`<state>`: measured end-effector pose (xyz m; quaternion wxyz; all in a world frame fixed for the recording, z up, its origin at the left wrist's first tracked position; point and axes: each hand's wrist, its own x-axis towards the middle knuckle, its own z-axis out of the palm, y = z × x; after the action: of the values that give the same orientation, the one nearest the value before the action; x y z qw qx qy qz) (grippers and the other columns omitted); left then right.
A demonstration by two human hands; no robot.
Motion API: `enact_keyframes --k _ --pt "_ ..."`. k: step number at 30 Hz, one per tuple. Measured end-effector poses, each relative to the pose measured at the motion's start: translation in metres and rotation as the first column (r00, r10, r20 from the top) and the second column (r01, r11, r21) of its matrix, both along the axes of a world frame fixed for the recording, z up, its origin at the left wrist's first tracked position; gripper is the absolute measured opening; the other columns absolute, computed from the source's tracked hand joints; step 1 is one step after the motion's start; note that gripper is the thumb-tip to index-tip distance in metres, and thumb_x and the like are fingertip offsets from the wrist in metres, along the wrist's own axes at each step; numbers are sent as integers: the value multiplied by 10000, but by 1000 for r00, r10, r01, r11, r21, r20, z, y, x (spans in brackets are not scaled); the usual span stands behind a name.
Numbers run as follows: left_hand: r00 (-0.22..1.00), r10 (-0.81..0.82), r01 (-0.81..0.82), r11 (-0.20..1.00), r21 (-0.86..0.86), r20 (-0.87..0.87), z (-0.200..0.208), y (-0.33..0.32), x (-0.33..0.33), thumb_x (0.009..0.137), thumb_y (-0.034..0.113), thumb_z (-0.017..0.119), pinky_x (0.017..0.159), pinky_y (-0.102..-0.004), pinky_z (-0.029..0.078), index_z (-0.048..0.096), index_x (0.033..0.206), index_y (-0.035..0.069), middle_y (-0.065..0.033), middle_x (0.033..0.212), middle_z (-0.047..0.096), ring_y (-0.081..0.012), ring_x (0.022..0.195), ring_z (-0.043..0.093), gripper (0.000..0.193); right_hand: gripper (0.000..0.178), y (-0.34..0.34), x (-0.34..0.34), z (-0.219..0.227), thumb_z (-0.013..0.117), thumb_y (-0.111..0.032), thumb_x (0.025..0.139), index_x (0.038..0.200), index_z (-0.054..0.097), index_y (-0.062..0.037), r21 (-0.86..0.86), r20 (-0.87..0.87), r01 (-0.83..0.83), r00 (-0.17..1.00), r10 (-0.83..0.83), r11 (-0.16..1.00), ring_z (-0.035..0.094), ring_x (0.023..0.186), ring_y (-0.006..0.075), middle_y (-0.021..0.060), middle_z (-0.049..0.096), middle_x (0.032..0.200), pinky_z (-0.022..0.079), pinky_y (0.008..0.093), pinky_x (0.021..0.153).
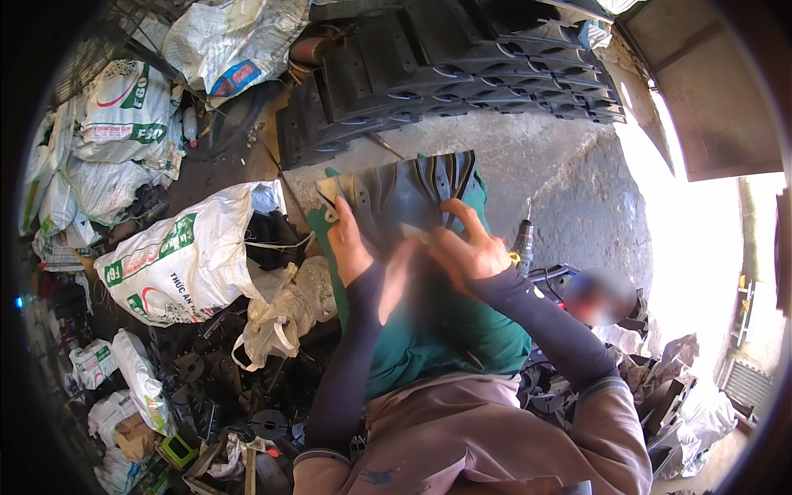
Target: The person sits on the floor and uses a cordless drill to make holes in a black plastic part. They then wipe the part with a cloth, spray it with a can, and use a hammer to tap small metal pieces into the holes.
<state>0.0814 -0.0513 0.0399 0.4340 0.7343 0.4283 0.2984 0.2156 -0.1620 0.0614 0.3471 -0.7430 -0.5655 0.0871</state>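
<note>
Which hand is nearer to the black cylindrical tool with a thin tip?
The right hand, just left of the black cylindrical tool in this view; the left hand is farther left, at the left edge of the ridged black panel.

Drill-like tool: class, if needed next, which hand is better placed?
Probably the right hand: it's closer to the tool; the left hand is at the left edge of the ribbed piece.

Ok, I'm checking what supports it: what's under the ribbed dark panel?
Green trousers show past the left and right ends of the ribbed dark panel, so it seems to lie over the person's legs. Whatever is directly beneath its middle is covered.
</note>
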Motion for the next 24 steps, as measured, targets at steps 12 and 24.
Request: enact_keyframes --k 12,24 --pt "999 37 -36 996 84 -10 -3 -2 -1 682 26 840 977 -386 447 291 1505 8 -204 1242 492 -316 1179 524 990 158 -4 -17 -8 728 -107 810 929 628 -79 -25 -31 133 991 -134 991 664 737 380 192 522 1246 558 444 584" --pt "1000 -16 16 1000 -4 -19 8 -6 -6 654 57 872 1014 -409 425 204 1532 22 -223 1283 442 -345 1220 484 1104 256 -7 8 10 741 -101 790 993 587 -72 -116 -5 -122 992 122 986 660 820 385 211 467 1279 573 444 618"
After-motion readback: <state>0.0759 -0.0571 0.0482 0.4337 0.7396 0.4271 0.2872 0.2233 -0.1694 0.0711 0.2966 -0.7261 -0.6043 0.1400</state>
